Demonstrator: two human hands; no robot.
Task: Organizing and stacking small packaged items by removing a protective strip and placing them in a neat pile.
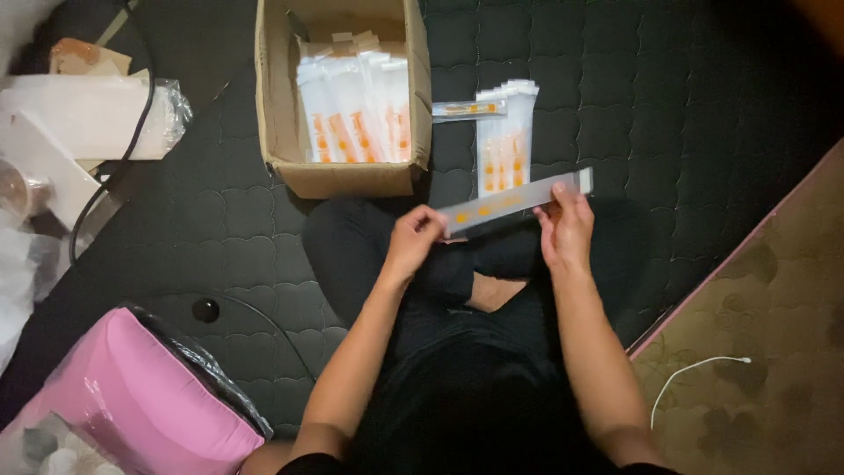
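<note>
A long, narrow clear packet (517, 200) with orange print is held level above my crossed legs. My left hand (411, 240) pinches its left end, and my right hand (564, 227) grips it near the right end. Just beyond it lies a small stack of like packets (505, 134) on the black quilted mat, with one more packet (469, 109) lying across, next to the box. An open cardboard box (280, 105) ahead of my left hand holds several such packets standing upright (353, 110).
A pink cushion in clear plastic (123, 400) sits at lower left. White bags and papers (79, 114) and a black cable (132, 145) lie at left. Patterned floor with a white cable (694, 369) borders the black quilted mat (686, 105) at right.
</note>
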